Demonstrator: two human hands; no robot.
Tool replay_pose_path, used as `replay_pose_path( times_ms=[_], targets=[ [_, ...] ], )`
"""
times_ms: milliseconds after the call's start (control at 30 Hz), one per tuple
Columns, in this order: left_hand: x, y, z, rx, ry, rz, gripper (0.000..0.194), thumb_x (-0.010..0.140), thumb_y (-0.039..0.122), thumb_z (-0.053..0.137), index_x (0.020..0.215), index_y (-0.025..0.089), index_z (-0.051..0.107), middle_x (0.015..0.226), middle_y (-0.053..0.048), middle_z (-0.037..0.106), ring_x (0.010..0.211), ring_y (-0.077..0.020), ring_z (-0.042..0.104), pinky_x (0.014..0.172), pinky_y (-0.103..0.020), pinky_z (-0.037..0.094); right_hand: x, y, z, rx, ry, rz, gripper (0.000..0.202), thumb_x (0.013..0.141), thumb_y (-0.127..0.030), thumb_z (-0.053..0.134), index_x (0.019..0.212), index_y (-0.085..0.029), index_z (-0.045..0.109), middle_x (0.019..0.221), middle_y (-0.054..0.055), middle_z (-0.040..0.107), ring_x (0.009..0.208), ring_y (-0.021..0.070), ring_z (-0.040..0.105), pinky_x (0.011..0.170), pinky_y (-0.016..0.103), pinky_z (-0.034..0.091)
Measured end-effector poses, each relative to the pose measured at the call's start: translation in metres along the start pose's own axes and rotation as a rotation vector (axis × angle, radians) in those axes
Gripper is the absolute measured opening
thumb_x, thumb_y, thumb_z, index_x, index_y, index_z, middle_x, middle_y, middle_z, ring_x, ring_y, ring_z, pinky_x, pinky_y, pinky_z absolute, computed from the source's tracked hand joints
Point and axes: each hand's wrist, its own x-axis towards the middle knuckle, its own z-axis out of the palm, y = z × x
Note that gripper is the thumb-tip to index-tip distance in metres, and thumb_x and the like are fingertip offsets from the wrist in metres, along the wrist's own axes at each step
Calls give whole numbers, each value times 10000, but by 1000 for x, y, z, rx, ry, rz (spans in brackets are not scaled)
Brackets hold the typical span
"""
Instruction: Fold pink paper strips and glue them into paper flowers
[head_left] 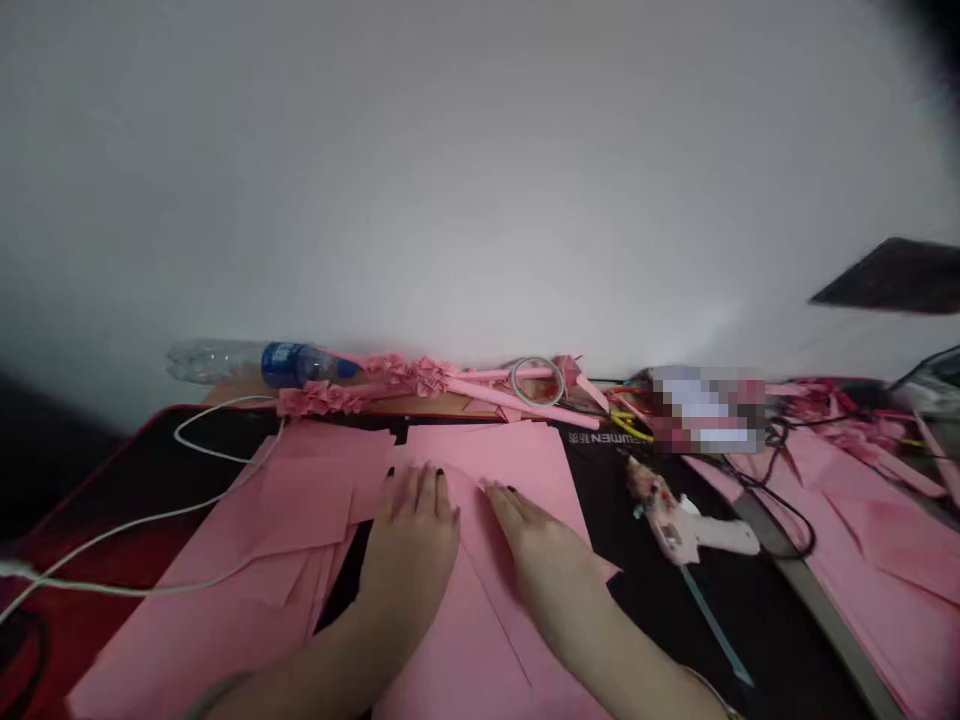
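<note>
Pink paper sheets [495, 440] lie in front of me on a black mat [607, 480]. My left hand [414, 525] rests flat on the top sheet, fingers stretched toward the wall. Beside it, my right hand [551, 560] presses down on the paper with its fingers extended, its fingertips near a folded edge. A slanted fold line or paper edge runs down between the two hands. Neither hand grips anything that I can see. The undersides of both palms are hidden.
More pink sheets [225, 560] lie left, crossed by a white cable [150, 518]. A glue gun [682, 530] with a clear glue stick lies right. Along the wall are a plastic bottle [225, 360], pink paper flowers [427, 375] on rolled stems, and a tape ring [537, 382].
</note>
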Motion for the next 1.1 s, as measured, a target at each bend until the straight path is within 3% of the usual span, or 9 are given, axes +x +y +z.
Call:
replay_pose_path(
  times_ms=[567,1100],
  targets=[
    [5,-4,-7,-80,-41,-13,444,947,169,339,1309,-16,518,1347,-250,503,1276,-350,470,1038,-545,352,-6,-1,-1,-45,182,-80,614,710,127,356,1233,-73,607,1167,122,684,956,187,703,754,234,593],
    [4,-2,-4,-24,2,-20,445,932,180,350,1294,11,547,1335,-227,528,1271,-349,476,1036,-533,349,-6,-3,-3,-29,112,-38,646,701,127,353,1261,-92,590,1207,117,661,1012,191,682,811,241,576]
  ],
)
